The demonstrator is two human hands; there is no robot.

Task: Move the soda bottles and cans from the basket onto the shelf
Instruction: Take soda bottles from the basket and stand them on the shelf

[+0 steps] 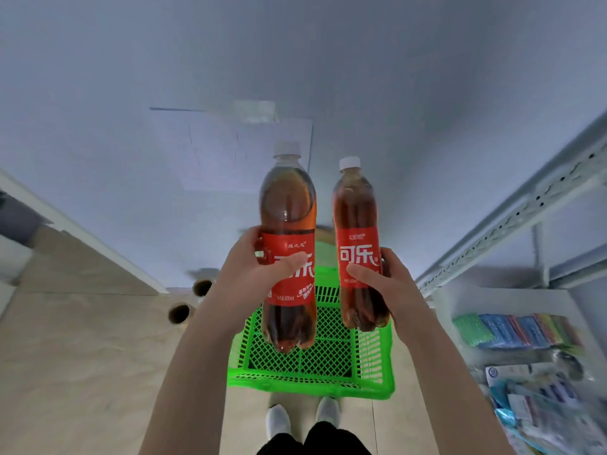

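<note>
Both hands grasp upright cola bottles above the green basket (312, 376), the left hand (259, 267) round one bottle (288, 244), the right hand (384, 277) round the other bottle (356, 238).

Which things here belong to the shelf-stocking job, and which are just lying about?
Job: left hand gripping the left cola bottle; right hand gripping the right cola bottle; green basket on the floor; shelf at right.
Lying about: coloured packets on a lower level; two dark round things on the floor.
</note>
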